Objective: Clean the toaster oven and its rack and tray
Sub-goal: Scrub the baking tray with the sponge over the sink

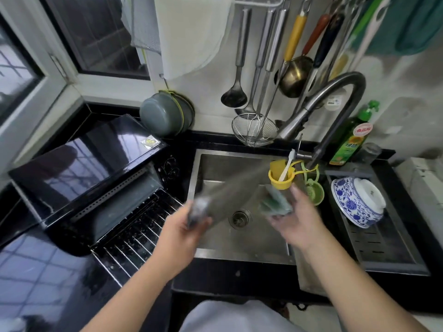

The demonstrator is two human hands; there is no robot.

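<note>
The black toaster oven stands open on the counter left of the sink. Its wire rack sticks out over the lowered door. Over the steel sink my left hand grips the near corner of the grey metal tray, which is blurred and tilts up toward the back right. My right hand holds a green sponge against the tray's right edge.
A pull-down faucet arches over the sink's back right. A yellow holder with a toothbrush hangs on the sink wall. The green dish soap bottle, a blue-and-white bowl on a drain tray, and hanging utensils are behind.
</note>
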